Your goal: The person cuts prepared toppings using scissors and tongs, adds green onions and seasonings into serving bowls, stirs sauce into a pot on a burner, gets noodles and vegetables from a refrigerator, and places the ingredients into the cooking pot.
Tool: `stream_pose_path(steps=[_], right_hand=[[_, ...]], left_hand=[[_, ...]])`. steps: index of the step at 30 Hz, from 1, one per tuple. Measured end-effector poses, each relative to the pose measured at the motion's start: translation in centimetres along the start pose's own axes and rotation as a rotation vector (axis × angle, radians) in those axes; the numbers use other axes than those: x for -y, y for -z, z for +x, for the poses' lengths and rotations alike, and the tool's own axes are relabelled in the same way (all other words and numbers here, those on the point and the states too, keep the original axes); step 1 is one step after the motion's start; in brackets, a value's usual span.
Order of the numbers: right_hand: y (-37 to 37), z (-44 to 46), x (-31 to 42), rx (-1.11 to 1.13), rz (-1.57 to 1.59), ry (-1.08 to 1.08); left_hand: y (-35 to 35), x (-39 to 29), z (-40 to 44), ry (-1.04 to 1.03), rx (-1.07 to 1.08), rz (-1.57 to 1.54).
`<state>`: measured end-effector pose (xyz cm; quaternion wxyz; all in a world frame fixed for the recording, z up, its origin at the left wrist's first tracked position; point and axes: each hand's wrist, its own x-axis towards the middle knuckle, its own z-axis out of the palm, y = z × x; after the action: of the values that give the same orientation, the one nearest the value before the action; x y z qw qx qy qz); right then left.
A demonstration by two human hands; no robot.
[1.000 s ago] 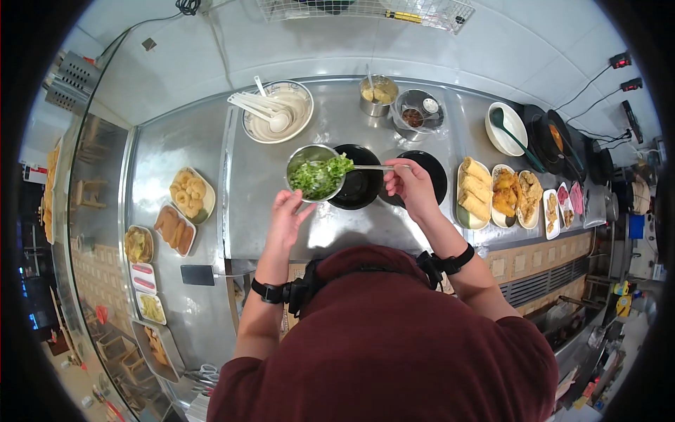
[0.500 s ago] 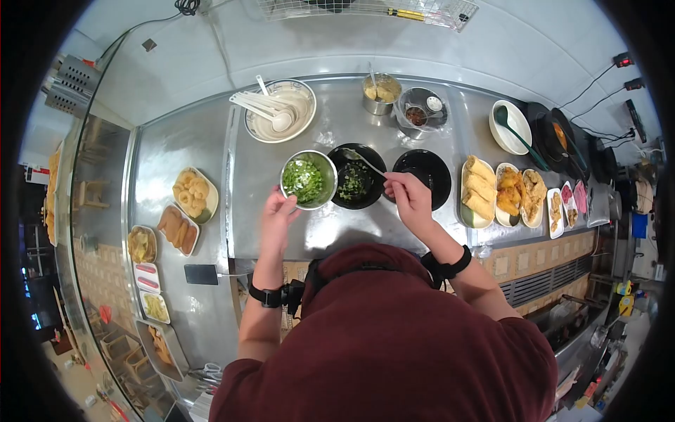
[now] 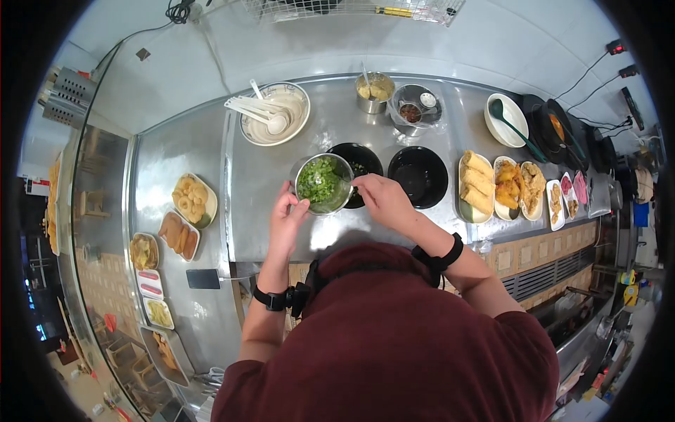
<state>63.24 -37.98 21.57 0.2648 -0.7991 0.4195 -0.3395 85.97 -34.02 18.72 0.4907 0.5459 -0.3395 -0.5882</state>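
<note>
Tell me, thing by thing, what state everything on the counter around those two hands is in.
Left hand: gripping the metal bowl
Right hand: closed on a mostly hidden spoon
Metal bowl: held up, chopped greens inside
Left black bowl: partly hidden, some greens inside
Right black bowl: no greens visible
Patterned bowl: holding white spoons
Metal pot: open, utensil inside
White bowl: green ladle resting in it
</note>
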Motion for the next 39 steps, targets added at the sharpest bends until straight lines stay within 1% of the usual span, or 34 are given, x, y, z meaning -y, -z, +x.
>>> stream_pose_path(steps=[2,5,8,12,17,19,23,26,27,30,31,32,34,36,37,38,39], right_hand=[[-0.8,-0.1,-0.5,0.009,0.144,-0.084],[-2.0,-0.2,-0.7,0.117,0.756,-0.551],[-2.2,0.2,-2.2,-0.003,1.067,-0.721],[-0.5,0.6,-2.7,-0.05,1.103,-0.786],[1.1,0.5,-2.8,-0.081,1.182,-0.747],[2.2,0.2,-2.6,-0.118,1.224,-0.735],[3.3,-1.4,-2.8,-0.22,1.073,-0.569],[1.6,-3.0,-4.5,-0.102,0.478,-0.379],[1.4,-3.0,-4.8,-0.011,0.154,-0.164],[0.2,-3.1,-4.7,0.024,-0.08,0.103],[0.0,-2.3,-3.9,-0.005,-0.026,0.114],[-0.5,-1.6,-3.1,0.013,0.069,0.054],[-1.8,0.2,-1.7,0.035,0.248,-0.058],[-3.6,2.1,-1.1,0.148,0.349,-0.103],[-4.9,2.6,-1.5,0.166,0.387,-0.102],[-5.6,2.8,-2.2,0.311,0.46,-0.232],[-6.4,2.7,-3.2,0.366,0.417,-0.237]], left_hand=[[-0.2,-0.5,-0.2,0.0,0.01,0.006],[-0.6,-0.1,0.0,0.043,0.044,-0.114],[-0.7,0.8,0.4,0.134,0.035,-0.183],[-1.0,-0.1,-0.1,0.171,0.021,-0.281],[0.6,0.9,0.5,0.263,0.05,-0.441],[1.5,1.2,0.4,0.272,0.029,-0.447],[3.4,1.0,-0.5,0.257,-0.064,-0.436],[5.4,2.0,-0.6,0.26,-0.126,-0.443],[5.7,2.2,-0.5,0.252,-0.137,-0.431],[6.1,3.2,0.3,0.223,-0.183,-0.364],[6.3,4.1,0.7,0.211,-0.209,-0.318],[6.5,4.8,1.2,0.197,-0.233,-0.271],[6.2,5.5,2.4,0.213,-0.24,-0.297],[5.7,6.0,3.6,0.234,-0.23,-0.338],[5.4,6.0,4.1,0.248,-0.221,-0.366],[5.2,6.1,4.6,0.262,-0.212,-0.391],[5.0,6.1,5.1,0.269,-0.231,-0.401]])
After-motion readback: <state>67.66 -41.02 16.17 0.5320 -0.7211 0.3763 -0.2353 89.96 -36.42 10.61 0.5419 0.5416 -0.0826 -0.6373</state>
